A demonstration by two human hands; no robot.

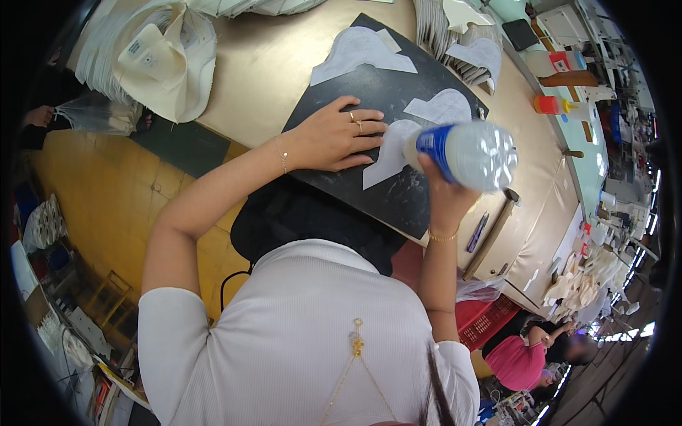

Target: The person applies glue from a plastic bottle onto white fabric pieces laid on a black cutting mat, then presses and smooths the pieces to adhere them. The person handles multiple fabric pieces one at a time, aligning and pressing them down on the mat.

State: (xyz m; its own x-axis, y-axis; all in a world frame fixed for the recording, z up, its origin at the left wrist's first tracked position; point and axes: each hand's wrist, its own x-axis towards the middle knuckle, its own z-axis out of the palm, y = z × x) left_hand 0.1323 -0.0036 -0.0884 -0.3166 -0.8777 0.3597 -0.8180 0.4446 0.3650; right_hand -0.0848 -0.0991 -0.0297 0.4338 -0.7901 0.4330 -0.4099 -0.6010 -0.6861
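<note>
Board [391, 89], one, black and flat, lies on the table [263, 71] in the head view, with at least three white cut pieces on it: one piece [359, 55] at the board's far end, another piece [444, 106] toward its right edge, and a third piece [387, 160] near its middle. The left hand [337, 135] rests palm down on the board, fingers nearly straight and slightly spread, gripping nothing, their tips at the third piece's edge. Above the board's right edge, the right hand [449, 188] is closed around one clear bottle [483, 153], tilted with its neck toward the third piece; most of those fingers are hidden, and whether the neck touches the piece cannot be told.

The board's near edge runs close to the table's edge, leaving little room there. Broad tabletop separates its left side from one stack [167, 64]; a second stack [469, 53] sits just beyond its far right edge. Right of the board lies one slim purple tool [477, 233], with a narrower strip of tabletop between.
</note>
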